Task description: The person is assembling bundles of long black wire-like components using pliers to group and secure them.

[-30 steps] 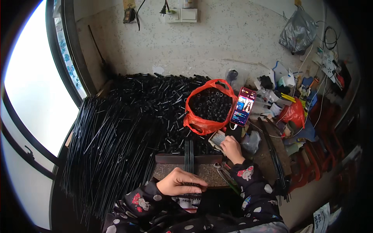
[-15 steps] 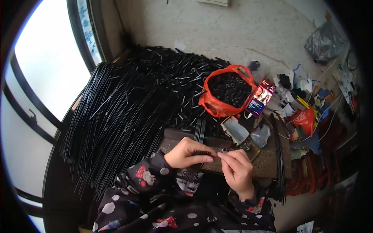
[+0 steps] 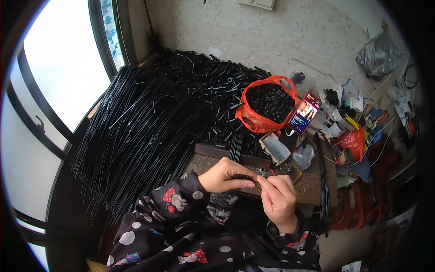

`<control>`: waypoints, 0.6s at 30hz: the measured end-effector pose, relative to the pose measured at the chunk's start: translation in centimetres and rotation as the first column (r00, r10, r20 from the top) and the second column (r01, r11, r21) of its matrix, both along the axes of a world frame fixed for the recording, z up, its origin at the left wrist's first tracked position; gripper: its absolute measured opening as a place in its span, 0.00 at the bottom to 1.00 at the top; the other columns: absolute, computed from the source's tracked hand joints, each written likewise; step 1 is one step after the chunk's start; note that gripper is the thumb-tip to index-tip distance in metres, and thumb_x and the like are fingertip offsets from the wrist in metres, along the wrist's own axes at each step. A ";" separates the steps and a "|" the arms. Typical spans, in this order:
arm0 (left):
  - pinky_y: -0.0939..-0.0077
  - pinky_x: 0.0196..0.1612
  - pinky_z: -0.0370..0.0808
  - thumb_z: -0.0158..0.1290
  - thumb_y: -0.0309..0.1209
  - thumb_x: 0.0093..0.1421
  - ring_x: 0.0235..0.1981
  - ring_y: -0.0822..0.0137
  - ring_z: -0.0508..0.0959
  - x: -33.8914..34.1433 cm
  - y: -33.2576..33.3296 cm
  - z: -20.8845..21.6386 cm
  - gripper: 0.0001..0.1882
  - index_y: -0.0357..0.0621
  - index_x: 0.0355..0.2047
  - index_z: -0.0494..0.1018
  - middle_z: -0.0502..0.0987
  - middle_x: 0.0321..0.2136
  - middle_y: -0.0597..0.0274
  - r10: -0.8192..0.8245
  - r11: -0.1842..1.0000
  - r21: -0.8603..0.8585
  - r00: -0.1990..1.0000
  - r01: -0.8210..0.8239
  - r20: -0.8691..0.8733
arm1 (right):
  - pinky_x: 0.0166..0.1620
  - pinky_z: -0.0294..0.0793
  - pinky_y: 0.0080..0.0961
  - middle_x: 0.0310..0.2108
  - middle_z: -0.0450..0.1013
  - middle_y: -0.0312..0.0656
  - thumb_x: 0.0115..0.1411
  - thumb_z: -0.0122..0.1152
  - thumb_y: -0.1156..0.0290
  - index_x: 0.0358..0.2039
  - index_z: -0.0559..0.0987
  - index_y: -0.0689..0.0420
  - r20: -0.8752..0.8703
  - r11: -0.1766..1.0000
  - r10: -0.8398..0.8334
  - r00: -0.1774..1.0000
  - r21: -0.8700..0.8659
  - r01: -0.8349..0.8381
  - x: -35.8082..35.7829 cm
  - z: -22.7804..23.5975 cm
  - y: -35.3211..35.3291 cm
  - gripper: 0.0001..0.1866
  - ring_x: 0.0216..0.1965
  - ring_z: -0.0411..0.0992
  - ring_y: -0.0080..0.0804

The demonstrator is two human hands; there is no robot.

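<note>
My left hand (image 3: pixel 223 176) is closed, with a short dark ridged piece (image 3: pixel 243 177) showing between its thumb and forefinger. Touching the tip of that hand, my right hand (image 3: pixel 278 196) has its thumb and forefinger pinched together; what they hold is too small to make out. A bundle of thin black rods (image 3: pixel 235 147) runs across a dark bar (image 3: pixel 210 151) and passes behind my left hand. Both hands are above the near edge of a worn work board (image 3: pixel 199 164).
Long black rods (image 3: pixel 136 131) lie heaped at left, short black tubes (image 3: pixel 195 75) behind. A red plastic bag (image 3: pixel 253 123) holds black rings, beside a lit phone (image 3: pixel 304 113). Nearby are an open box (image 3: pixel 275 147), a clear bag (image 3: pixel 303 156), and more rods (image 3: pixel 323 181) at the right edge.
The view has shifted slightly, and the phone picture differs. My hands keep the same pose, fingertips together, with the right fingers slightly turned.
</note>
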State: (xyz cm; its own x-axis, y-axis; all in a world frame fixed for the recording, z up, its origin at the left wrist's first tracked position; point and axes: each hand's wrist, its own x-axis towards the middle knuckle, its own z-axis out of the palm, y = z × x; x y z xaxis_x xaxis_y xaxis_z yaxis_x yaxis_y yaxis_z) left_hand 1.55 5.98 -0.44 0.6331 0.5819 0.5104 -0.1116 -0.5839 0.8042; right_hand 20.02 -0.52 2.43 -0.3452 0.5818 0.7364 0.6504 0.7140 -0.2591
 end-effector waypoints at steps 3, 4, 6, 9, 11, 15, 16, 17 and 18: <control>0.73 0.36 0.74 0.57 0.29 0.52 0.32 0.58 0.78 0.1 0.0 -0.1 0.12 0.34 0.34 0.75 0.78 0.30 0.52 -0.030 1.000 0.005 0.999 0.030 -0.041 | 0.29 0.68 0.25 0.26 0.69 0.40 0.42 0.60 0.85 0.34 0.79 0.60 0.145 0.998 0.036 0.989 0.042 -0.043 0.7 0.6 0.3 0.15 0.27 0.67 0.36; 0.72 0.35 0.74 0.57 0.29 0.52 0.33 0.57 0.78 0.0 0.1 -0.2 0.12 0.34 0.34 0.75 0.78 0.31 0.51 -0.056 0.998 -0.012 0.995 0.055 -0.082 | 0.29 0.68 0.25 0.26 0.69 0.40 0.42 0.60 0.85 0.34 0.79 0.60 0.145 0.998 0.039 0.989 0.043 -0.046 0.8 0.7 0.5 0.15 0.27 0.67 0.36; 0.72 0.35 0.74 0.57 0.30 0.52 0.33 0.57 0.78 0.1 0.2 -0.2 0.12 0.35 0.34 0.75 0.78 0.30 0.51 -0.064 0.998 0.003 0.994 0.064 -0.088 | 0.31 0.68 0.27 0.28 0.68 0.39 0.40 0.59 0.83 0.36 0.78 0.61 0.085 0.989 0.148 0.985 -0.010 -0.148 1.0 0.8 0.9 0.18 0.27 0.67 0.36; 0.72 0.35 0.74 0.57 0.30 0.52 0.32 0.57 0.78 0.0 0.3 -0.5 0.12 0.35 0.34 0.75 0.78 0.29 0.51 -0.072 0.996 0.036 0.990 0.077 -0.117 | 0.32 0.68 0.28 0.29 0.68 0.40 0.41 0.59 0.83 0.38 0.77 0.61 0.025 0.963 0.268 0.963 -0.036 -0.267 0.8 0.6 1.6 0.19 0.28 0.67 0.37; 0.72 0.35 0.74 0.57 0.30 0.52 0.32 0.57 0.78 0.2 0.2 -0.4 0.11 0.35 0.34 0.75 0.78 0.28 0.51 -0.094 0.993 0.055 0.986 0.102 -0.137 | 0.32 0.68 0.28 0.29 0.69 0.40 0.41 0.59 0.83 0.38 0.77 0.61 -0.057 0.955 0.274 0.960 -0.102 -0.279 0.5 0.9 1.6 0.19 0.29 0.67 0.37; 0.66 0.44 0.70 0.57 0.33 0.52 0.44 0.54 0.73 0.9 0.3 -2.5 0.17 0.38 0.40 0.72 0.72 0.42 0.48 -0.082 0.987 -0.148 0.986 0.060 -0.147 | 0.33 0.69 0.27 0.30 0.69 0.42 0.43 0.58 0.85 0.37 0.77 0.61 -0.018 0.958 0.258 0.966 -0.125 -0.259 -1.3 2.1 1.5 0.17 0.30 0.68 0.38; 0.60 0.48 0.68 0.57 0.37 0.52 0.50 0.53 0.69 0.9 0.5 -4.7 0.20 0.40 0.43 0.71 0.69 0.48 0.48 -0.048 0.995 -0.091 0.996 0.041 -0.073 | 0.35 0.69 0.27 0.30 0.70 0.42 0.42 0.57 0.86 0.37 0.77 0.62 0.016 0.952 0.292 0.956 -0.102 -0.289 -1.6 2.0 1.7 0.17 0.31 0.68 0.39; 0.37 0.54 0.52 0.56 0.46 0.50 0.62 0.47 0.49 0.3 0.2 -7.5 0.29 0.46 0.50 0.68 0.52 0.60 0.47 0.091 0.993 -0.031 0.927 -0.110 -0.365 | 0.35 0.69 0.27 0.30 0.70 0.42 0.42 0.57 0.86 0.37 0.77 0.62 0.013 0.948 0.304 0.953 -0.103 -0.301 -1.7 1.9 1.8 0.17 0.31 0.68 0.39; 0.31 0.52 0.49 0.55 0.50 0.49 0.62 0.45 0.45 0.1 -0.5 -8.8 0.32 0.50 0.52 0.65 0.49 0.60 0.46 0.267 0.964 0.152 0.795 -0.219 -0.545 | 0.34 0.69 0.27 0.30 0.70 0.42 0.43 0.56 0.86 0.36 0.77 0.62 0.008 0.954 0.279 0.960 -0.121 -0.276 -1.5 1.9 1.8 0.17 0.31 0.68 0.39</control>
State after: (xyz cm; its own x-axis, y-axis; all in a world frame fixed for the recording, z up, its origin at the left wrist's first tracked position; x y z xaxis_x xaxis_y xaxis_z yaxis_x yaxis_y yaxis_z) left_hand 1.68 5.44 -9.21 0.6646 0.7289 0.1642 0.4941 -0.5936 0.6353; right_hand 18.50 1.28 4.35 -0.5222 0.5428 0.6577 0.4384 0.8324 -0.3389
